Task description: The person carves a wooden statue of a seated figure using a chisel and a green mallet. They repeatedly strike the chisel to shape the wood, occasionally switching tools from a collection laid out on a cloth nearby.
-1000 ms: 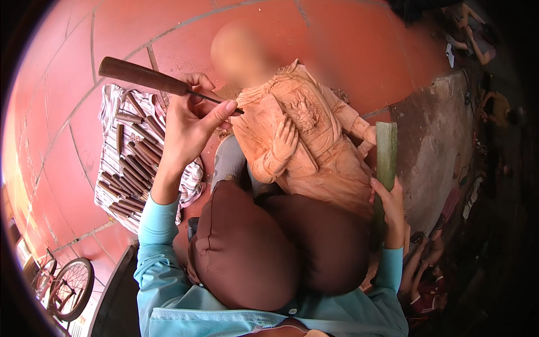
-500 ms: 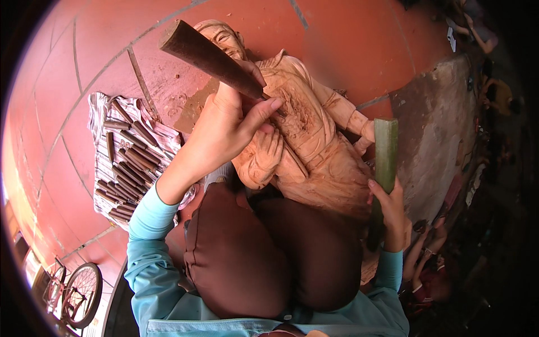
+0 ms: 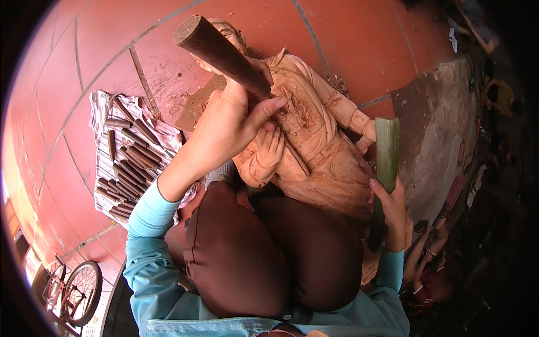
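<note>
A carved wooden figure (image 3: 323,149) is lying on its back on the red tiled floor (image 3: 365,48), filling the upper middle of the frame, its lower end reaching the person's knees. Above its chest, the left hand (image 3: 227,121) is gripping a dark-handled tool (image 3: 224,53), fingers closed around the lower end of the handle, whose butt is pointing to the upper left; the working tip is hiding behind the hand, so whether it is touching the wood, one cannot tell. At the right of the frame, the right hand (image 3: 391,205) is holding a green bar (image 3: 387,146) upright, its fingers wrapped around the lower part, well apart from the tool. The carving seems to be standing well along: the robe folds, the sleeves and the hand across the chest are already showing clear shapes. The chest relief (image 3: 289,112) is looking rougher, with broken texture and loose bits, so detailing and smoothing there are probably remaining. Wood chips (image 3: 337,84) are lying beside the figure's far arm. At the left, many more dark-handled tools (image 3: 132,177) are resting on a striped cloth (image 3: 101,121), left of the person's knees.
</note>
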`<state>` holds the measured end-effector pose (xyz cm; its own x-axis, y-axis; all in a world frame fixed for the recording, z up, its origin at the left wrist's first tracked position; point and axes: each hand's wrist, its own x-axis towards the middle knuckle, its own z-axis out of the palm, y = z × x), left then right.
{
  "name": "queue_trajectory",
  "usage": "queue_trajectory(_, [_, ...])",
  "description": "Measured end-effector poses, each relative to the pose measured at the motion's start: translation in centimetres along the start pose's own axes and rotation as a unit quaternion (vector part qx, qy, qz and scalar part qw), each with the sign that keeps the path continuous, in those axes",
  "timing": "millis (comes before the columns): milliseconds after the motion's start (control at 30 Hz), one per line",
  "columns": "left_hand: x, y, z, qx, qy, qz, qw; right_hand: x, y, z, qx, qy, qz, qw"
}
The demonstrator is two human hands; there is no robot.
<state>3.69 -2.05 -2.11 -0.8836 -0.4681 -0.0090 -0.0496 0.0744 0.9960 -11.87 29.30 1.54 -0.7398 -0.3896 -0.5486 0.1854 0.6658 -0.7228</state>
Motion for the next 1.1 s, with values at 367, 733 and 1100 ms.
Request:
queue_trajectory(367, [-1.0, -0.5, 0.7, 0.195, 0.038, 0.169, 0.966, -0.3, -7.6, 0.1, -0.129, 0.008, -0.161, 0.978])
queue_trajectory(733, [-0.9, -1.4, 0.5, 0.250, 0.037, 0.223, 0.942, -0.3, -23.0, 2.2, -0.509, 0.066, -0.621, 0.593])
queue_trajectory(1100, [-1.5, -1.8, 1.2, 0.273, 0.044, 0.225, 0.934, -2.0, -23.4, 2.5, -0.441, 0.080, -0.642, 0.622])
